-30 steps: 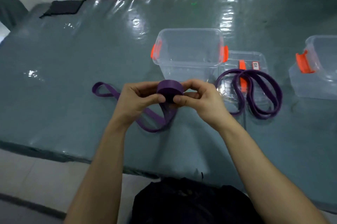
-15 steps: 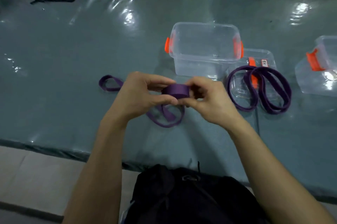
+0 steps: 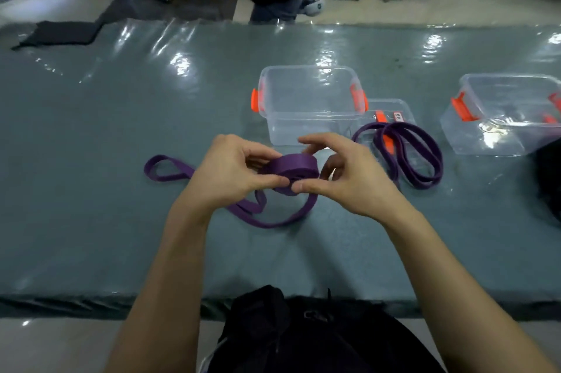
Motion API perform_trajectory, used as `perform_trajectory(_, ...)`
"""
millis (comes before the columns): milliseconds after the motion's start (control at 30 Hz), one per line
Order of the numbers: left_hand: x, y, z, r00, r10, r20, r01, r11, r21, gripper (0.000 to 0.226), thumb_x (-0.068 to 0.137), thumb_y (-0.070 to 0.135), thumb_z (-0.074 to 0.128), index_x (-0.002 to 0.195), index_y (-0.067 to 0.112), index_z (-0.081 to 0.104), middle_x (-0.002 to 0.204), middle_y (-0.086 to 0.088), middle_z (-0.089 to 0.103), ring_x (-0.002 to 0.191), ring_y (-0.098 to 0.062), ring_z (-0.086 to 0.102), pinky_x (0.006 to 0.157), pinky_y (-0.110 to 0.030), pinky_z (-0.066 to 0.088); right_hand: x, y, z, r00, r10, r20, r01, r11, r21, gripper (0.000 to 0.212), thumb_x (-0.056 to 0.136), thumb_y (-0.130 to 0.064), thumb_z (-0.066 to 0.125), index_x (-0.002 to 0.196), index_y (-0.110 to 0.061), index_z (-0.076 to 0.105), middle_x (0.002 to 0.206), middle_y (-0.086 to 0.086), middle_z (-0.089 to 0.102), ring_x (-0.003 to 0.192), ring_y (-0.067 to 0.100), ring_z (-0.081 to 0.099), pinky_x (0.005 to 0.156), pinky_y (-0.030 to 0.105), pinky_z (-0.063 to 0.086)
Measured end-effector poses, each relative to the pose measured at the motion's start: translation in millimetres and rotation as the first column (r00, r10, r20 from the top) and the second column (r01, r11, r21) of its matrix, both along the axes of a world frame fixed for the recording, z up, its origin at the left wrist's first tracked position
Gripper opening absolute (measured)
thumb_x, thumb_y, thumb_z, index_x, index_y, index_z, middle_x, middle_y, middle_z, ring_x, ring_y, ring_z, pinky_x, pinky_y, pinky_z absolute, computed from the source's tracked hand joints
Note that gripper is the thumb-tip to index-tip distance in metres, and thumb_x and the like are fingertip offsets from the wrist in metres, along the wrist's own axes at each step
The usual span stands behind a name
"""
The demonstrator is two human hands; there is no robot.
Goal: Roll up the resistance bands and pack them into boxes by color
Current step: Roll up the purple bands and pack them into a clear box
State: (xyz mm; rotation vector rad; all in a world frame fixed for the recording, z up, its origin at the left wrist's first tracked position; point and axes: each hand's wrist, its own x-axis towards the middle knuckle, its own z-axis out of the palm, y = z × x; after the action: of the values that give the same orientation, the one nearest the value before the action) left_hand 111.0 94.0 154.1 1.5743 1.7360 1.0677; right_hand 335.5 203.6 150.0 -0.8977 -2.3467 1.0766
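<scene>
Purple band roll point(image 3: 290, 170) held over the bench point(image 3: 91, 190) toward its near edge, left hand point(image 3: 230, 172) and right hand point(image 3: 343, 178) grips both clamped on it, loose tail point(image 3: 273, 222) lying on bench, clear box point(image 3: 309, 105) just beyond.

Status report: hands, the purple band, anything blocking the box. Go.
Left hand and right hand both pinch the part-rolled purple band. Loose tail trails on the table. Clear box open behind, nothing in the way.

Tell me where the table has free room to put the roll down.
Free: the wide table left of the middle box, beyond the loose loop of the band. Crowded: right of that box, where a second band lies on a lid.
</scene>
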Motion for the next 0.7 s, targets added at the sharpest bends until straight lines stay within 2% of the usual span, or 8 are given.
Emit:
perform_trajectory(100,7,10,21,0.919,-0.080,-0.386,0.064,0.996,-0.054,0.028,0.076,0.037,0.097,0.102,0.037,0.088,0.083,0.012,0.083,0.084,-0.009,0.079,0.083,-0.040,0.063,-4,1,14,0.986,0.079,0.147,-0.109,0.972,0.209,0.033,0.079,-0.045,0.093,0.103,-0.030,0.075,0.094,-0.015,0.071,0.070,0.009,0.063,0.070,0.029,0.051)
perform_trajectory(167,7,17,33,0.867,-0.078,-0.492,0.064,0.997,-0.046,0.029,0.076,0.042,0.095,0.103,0.038,0.087,0.086,0.011,0.082,0.087,-0.012,0.077,0.085,-0.042,0.061,-8,4,23,0.990,0.066,0.127,-0.089,0.979,0.181,0.029,0.077,-0.039,0.095,0.092,-0.026,0.074,0.077,-0.019,0.068,0.064,0.011,0.063,0.065,0.029,0.048)
perform_trajectory(233,2,21,35,0.939,-0.049,-0.339,0.051,0.999,-0.002,0.032,0.075,0.032,0.098,0.104,0.033,0.087,0.090,0.011,0.083,0.091,-0.007,0.078,0.092,-0.035,0.062,-8,11,31,0.999,0.017,0.045,-0.020,0.998,0.056,0.030,0.076,-0.033,0.098,0.088,-0.024,0.073,0.067,-0.021,0.067,0.057,0.012,0.063,0.060,0.031,0.050)
perform_trajectory(300,-2,20,26,0.999,-0.021,-0.026,0.022,1.000,0.023,0.038,0.072,0.019,0.101,0.106,0.026,0.087,0.096,0.009,0.085,0.096,-0.007,0.080,0.098,-0.029,0.062,-8,15,34,0.997,-0.023,-0.071,0.015,0.993,-0.120,0.031,0.075,-0.024,0.100,0.089,-0.017,0.073,0.064,-0.010,0.070,0.055,0.020,0.068,0.059,0.039,0.057)
perform_trajectory(433,4,12,-6,0.899,-0.016,0.437,-0.030,0.995,0.098,0.044,0.066,0.016,0.103,0.104,0.034,0.087,0.104,0.002,0.086,0.100,-0.012,0.081,0.095,-0.029,0.063,-8,13,29,0.954,-0.081,-0.289,-0.029,0.934,-0.356,0.034,0.073,-0.011,0.098,0.092,-0.003,0.071,0.067,0.002,0.071,0.055,0.029,0.068,0.062,0.042,0.059)
perform_trajectory(600,10,13,-19,0.773,0.036,0.634,-0.123,0.988,0.095,0.041,0.063,0.025,0.099,0.102,0.031,0.089,0.102,-0.004,0.085,0.095,-0.014,0.082,0.086,-0.021,0.062,-19,-8,-3,0.851,-0.251,-0.461,-0.109,0.775,-0.623,0.032,0.074,-0.010,0.086,0.099,-0.001,0.069,0.095,0.017,0.074,0.057,0.026,0.067,0.063,0.033,0.060)
perform_trajectory(667,4,12,-21,0.810,0.082,0.581,-0.149,0.986,0.069,0.042,0.062,0.031,0.105,0.101,0.030,0.089,0.102,-0.006,0.085,0.096,-0.018,0.083,0.087,-0.023,0.063,-22,-14,-13,0.859,-0.258,-0.442,-0.095,0.768,-0.633,0.037,0.077,-0.009,0.085,0.106,0.005,0.067,0.101,0.024,0.074,0.061,0.029,0.071,0.065,0.036,0.062)
perform_trajectory(700,1,10,-21,0.844,0.096,0.527,-0.148,0.987,0.057,0.041,0.062,0.031,0.105,0.100,0.030,0.089,0.101,-0.005,0.086,0.097,-0.019,0.083,0.088,-0.026,0.065,-21,-14,-14,0.893,-0.217,-0.396,-0.062,0.810,-0.583,0.039,0.080,-0.011,0.087,0.111,0.004,0.069,0.103,0.024,0.076,0.064,0.032,0.073,0.066,0.038,0.063)
